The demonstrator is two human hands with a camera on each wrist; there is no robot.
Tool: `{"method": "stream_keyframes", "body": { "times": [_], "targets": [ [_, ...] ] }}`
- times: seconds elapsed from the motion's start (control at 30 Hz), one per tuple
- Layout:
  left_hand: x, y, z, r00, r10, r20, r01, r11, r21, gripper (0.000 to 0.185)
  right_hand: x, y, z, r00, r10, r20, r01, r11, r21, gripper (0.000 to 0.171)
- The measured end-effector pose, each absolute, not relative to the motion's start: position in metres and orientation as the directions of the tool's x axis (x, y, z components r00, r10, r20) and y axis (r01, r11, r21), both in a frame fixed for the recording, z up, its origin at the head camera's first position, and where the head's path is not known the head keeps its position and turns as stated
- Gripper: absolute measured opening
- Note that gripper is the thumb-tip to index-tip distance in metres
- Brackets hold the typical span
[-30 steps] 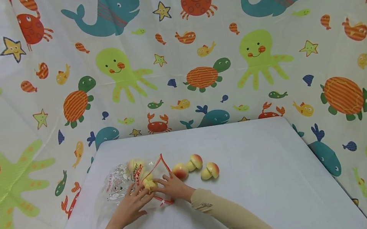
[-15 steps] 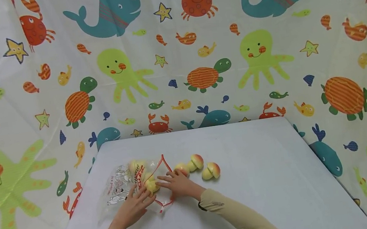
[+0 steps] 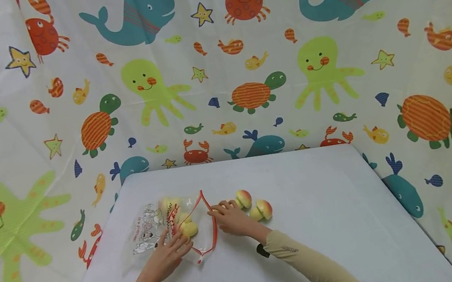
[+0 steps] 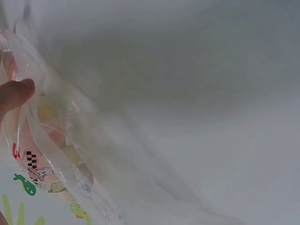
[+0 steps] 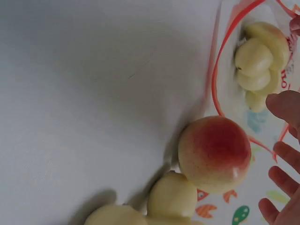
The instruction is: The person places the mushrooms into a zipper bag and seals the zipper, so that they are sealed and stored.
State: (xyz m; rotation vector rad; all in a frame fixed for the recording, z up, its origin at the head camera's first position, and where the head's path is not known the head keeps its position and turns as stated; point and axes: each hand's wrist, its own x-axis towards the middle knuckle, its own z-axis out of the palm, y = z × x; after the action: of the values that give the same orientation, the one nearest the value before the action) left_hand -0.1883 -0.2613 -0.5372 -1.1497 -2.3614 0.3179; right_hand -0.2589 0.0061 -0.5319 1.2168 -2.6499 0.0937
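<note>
My left hand at near side of clear bag, pinching or resting, can't tell; my right hand loose, gripping nothing, beside mushroom-shaped pieces

I count two hands: one left grip and one right grip. At the left grip is one clear plastic bag. Ahead of the left grip, inside the bag, I count at least two pale yellow pieces; film and print prevent an exact count. Beside the right grip I count three yellow-and-red pieces. Behind the grips: two beige sleeves, two black bands. Beneath both grips: one surface. Beyond both: three printed turtles.
</note>
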Motion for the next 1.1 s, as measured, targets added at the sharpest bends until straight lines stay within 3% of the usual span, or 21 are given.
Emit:
{"method": "stream_keyframes", "body": {
  "times": [0.1,0.4,0.63,0.83,0.97,1.1],
  "targets": [
    [-0.187,-0.261,-0.538,-0.538,0.779,0.322,0.668,0.627,-0.401,0.057,-0.258,0.013,-0.533,-0.62,-0.746,0.242,-0.759,0.649,0.052,0.055],
    [-0.185,-0.259,-0.539,-0.565,0.762,0.317,0.682,0.648,-0.34,0.056,-0.249,0.038,-0.519,-0.653,-0.723,0.224,-0.749,0.66,-0.051,0.052],
    [-0.186,-0.261,-0.54,-0.565,0.756,0.329,0.686,0.653,-0.321,0.055,-0.249,0.057,-0.518,-0.671,-0.701,0.243,-0.726,0.687,-0.022,0.053],
    [-0.19,-0.26,-0.544,-0.504,0.749,0.429,0.714,0.642,-0.281,0.026,-0.247,0.07,-0.518,-0.651,-0.703,0.285,-0.739,0.673,-0.029,0.05],
    [-0.192,-0.258,-0.547,-0.479,0.721,0.501,0.715,0.651,-0.253,0.053,-0.246,0.08,-0.523,-0.652,-0.69,0.313,-0.722,0.692,0.021,0.046],
    [-0.192,-0.255,-0.546,-0.492,0.687,0.535,0.7,0.677,-0.226,0.057,-0.244,0.089,-0.528,-0.66,-0.666,0.348,-0.692,0.719,0.064,0.045]
  ]
}}
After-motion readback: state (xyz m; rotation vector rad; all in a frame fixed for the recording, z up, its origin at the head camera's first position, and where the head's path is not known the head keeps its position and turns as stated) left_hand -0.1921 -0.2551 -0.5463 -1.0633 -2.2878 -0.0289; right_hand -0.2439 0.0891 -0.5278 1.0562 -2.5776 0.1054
